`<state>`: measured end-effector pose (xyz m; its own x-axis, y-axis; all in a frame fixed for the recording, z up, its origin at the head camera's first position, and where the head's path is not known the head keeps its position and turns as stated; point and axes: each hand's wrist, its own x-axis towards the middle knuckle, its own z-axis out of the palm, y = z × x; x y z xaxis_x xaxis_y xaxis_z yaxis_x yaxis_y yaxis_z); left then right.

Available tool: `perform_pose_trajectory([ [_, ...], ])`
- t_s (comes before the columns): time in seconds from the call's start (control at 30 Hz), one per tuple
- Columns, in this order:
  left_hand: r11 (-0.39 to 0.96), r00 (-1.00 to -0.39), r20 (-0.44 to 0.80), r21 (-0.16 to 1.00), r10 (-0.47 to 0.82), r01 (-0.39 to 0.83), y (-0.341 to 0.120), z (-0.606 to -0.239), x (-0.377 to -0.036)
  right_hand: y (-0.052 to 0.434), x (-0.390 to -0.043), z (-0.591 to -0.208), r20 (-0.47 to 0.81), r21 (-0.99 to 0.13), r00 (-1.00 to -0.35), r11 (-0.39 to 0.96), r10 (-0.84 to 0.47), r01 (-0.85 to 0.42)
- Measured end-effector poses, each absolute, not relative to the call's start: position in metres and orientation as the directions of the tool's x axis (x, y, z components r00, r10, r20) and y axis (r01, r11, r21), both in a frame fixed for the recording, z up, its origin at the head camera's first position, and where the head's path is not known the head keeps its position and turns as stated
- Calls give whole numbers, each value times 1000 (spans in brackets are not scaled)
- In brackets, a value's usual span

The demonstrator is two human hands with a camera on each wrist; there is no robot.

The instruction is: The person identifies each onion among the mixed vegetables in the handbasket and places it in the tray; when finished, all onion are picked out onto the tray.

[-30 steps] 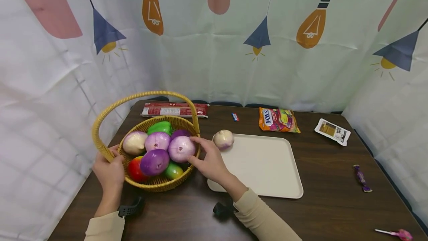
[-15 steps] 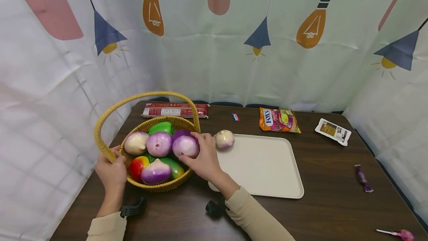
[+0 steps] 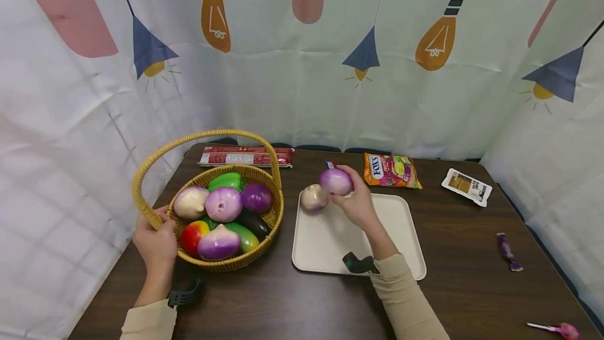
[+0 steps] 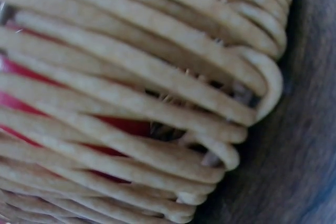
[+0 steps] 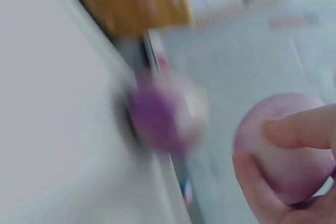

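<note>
I am gripping a purple onion (image 3: 335,181) in my right hand (image 3: 358,204), fingers curled round it, above the tray (image 3: 401,235); it is sitting just beside a pale onion (image 3: 313,198). My left hand (image 3: 154,244) is clasping the basket (image 3: 271,218) handle.

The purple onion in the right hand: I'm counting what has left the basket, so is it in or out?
Out. The right hand holds the purple onion above the tray, clear of the basket.

Cream long sleeves (image 3: 406,298), a black strap-mounted camera unit (image 3: 358,263) at each wrist.
</note>
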<state>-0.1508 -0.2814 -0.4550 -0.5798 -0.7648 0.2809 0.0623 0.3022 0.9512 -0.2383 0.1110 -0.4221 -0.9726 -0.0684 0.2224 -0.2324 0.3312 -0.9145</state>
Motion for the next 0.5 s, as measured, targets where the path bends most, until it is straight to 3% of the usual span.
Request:
perform_pose_trajectory([
  [0.2, 295, -585, 273, 954, -764, 60, -283, -454, -150, 173, -256, -436, 34, -933, -999, 358, -36, -45],
  [0.5, 295, -590, 269, 954, -761, 54, -282, -454, -150, 201, -258, -450, -25, -937, -987, 348, -157, -31],
])
